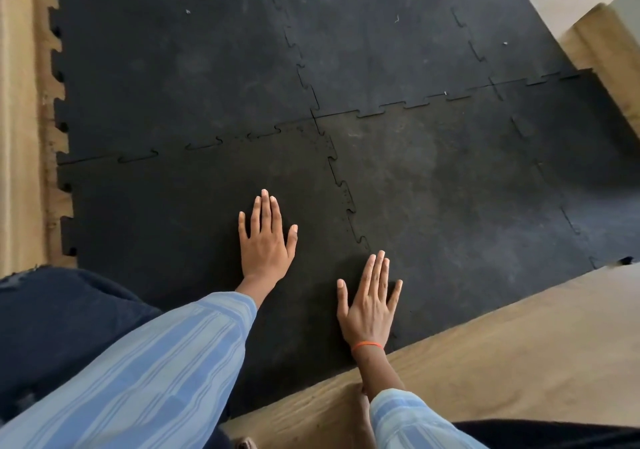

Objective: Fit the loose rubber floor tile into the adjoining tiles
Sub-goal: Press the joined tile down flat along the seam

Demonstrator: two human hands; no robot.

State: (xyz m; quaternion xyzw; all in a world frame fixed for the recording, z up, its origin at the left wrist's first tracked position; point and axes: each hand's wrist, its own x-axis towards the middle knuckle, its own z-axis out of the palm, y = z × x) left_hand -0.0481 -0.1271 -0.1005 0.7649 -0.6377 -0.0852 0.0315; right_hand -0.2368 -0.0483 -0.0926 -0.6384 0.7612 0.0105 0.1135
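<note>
Along the left runs a strip of bare wooden floor (20, 137), and the toothed outer edge of the black mat stands open against it with nothing locked in. The loose rubber tile (166, 227) lies at the near left of the mat, flat, roughly square so no long axis shows; its far edge runs left to right and meets the far-left tile (173, 68) along a jigsaw seam, some tabs there still showing dark gaps. The left hand (265, 241), sleeved in blue stripes, lies palm down on this tile, fingers spread and pointing away, gripping nothing. Just to its right the tile's right edge runs away from the person, its tabs meshing with the near-right tile (467, 206). The right hand (369, 305), an orange band at the wrist, lies flat and open across the near end of that seam. Bare wood (502, 344) borders the mat's near edge on the right.
</note>
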